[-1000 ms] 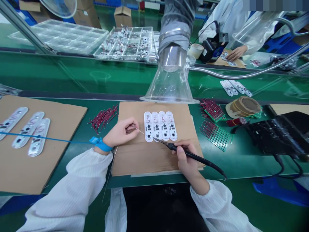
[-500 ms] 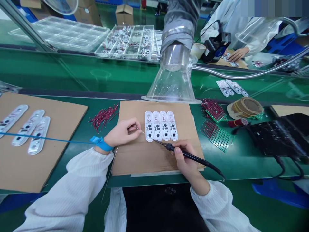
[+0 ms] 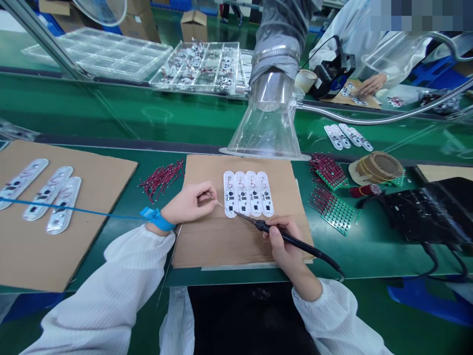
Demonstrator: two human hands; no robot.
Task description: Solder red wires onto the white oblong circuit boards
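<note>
Soft solder wire (image 3: 219, 202) has edged nearer the tip of the soldering iron (image 3: 301, 245), pinched in the left hand (image 3: 188, 202); the right hand (image 3: 283, 242) grips the iron's light, slim handle.

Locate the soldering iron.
In the head view, the soldering iron is gripped in the right hand, its tip at the lower end of the white circuit boards on the cardboard sheet.

Count: right hand (image 3: 284, 245), one soldering iron (image 3: 306, 248); left hand (image 3: 188, 202), one solder wire (image 3: 219, 201); ahead, four white circuit boards (image 3: 248, 194) (edges touching); leftward, three more boards (image 3: 48, 193).
</note>
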